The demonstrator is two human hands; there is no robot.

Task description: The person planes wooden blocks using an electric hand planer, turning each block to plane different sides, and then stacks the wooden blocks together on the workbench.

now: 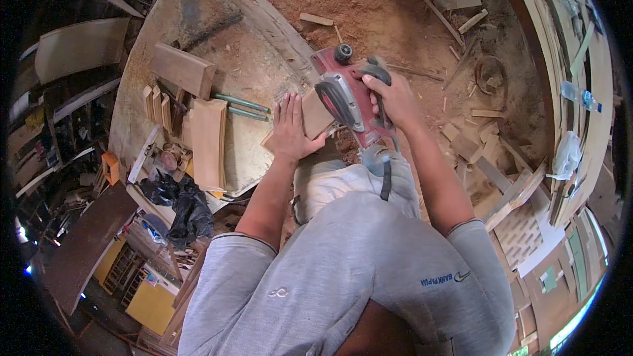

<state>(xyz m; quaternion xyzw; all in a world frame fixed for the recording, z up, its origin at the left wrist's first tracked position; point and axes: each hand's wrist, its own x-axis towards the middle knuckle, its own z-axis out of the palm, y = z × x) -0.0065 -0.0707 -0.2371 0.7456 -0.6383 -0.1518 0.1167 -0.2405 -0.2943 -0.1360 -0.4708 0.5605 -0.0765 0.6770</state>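
Board: a pale piece of wood (319, 112) lies slantwise at the edge of the worktop (269, 45), partly under the planer.
Planer: the red power tool (369, 133) sits across the board's far end; its underside is hidden, so contact with the wood cannot be judged.
Right hand: wrapped around the planer's black handle, this hand (395, 100) has a firm-looking grasp.
Left hand: laid flat with fingers extended and thumb spread, the other hand (290, 124) presses on the board without gripping the tool.
Good hold: steady, even downward pressure from the left palm should stop the board twisting; fingertips are best kept well behind the planer's base.
Good stroke: the base probably works best level on the wood, guided smoothly and without rocking at the ends.
Green rods: two (245, 107) lie near the left fingers, and would be safer farther from the board.
Stacked boards: several pieces (209, 140) lie beyond the rods, well apart from the planer.
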